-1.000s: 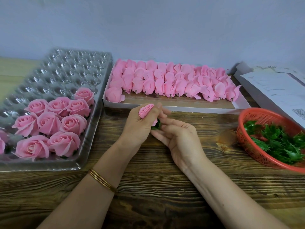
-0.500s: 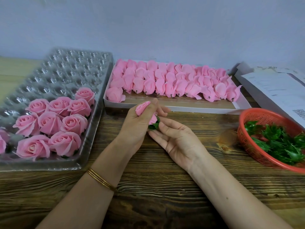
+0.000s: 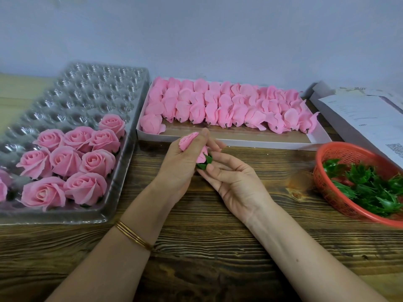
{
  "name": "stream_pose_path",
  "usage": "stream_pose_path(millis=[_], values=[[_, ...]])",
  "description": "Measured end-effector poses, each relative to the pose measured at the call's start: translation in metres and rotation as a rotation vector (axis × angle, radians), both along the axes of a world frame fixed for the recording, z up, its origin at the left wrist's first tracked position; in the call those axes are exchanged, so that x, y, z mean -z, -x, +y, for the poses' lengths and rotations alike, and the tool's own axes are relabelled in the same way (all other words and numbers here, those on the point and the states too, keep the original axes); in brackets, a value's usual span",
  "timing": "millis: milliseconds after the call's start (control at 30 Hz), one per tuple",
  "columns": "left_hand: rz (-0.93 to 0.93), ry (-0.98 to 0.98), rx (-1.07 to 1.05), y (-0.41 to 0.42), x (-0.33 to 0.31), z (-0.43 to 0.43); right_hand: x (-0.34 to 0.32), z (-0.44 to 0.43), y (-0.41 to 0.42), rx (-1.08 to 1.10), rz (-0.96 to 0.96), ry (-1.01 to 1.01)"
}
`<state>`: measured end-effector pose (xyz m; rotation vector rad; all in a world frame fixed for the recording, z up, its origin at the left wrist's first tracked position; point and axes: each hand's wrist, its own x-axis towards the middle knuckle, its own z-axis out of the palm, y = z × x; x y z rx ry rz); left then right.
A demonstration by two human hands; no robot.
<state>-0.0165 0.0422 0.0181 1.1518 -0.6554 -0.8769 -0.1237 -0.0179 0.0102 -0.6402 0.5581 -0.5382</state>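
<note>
Head view: above the table point(image 3: 196, 253), the left hand point(image 3: 178, 166) fingers curl round a pink bud point(image 3: 188, 141), and the right hand point(image 3: 235, 184) fingers pinch the green calyx point(image 3: 205, 164) at its base. Left, a clear tray point(image 3: 91, 88) holds finished roses point(image 3: 65, 162). Far, a white box point(image 3: 239, 142) holds loose buds point(image 3: 218, 105). Right, a red basket point(image 3: 327, 153) holds spare calyxes point(image 3: 370, 186).

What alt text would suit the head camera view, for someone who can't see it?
A left hand grips a pink rose bud while the right hand pinches a green calyx at its base, over a wooden table. Open roses sit in a clear plastic tray at left, a white box of buds behind, a red basket of calyxes at right.
</note>
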Motion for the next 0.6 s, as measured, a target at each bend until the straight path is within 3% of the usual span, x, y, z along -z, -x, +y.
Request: stream_pose_path(millis=[600], values=[[-0.071,0.001,-0.050,-0.0008,0.0036,-0.0027,0.0012,0.0060,0.0003,0.080,0.099,0.201]])
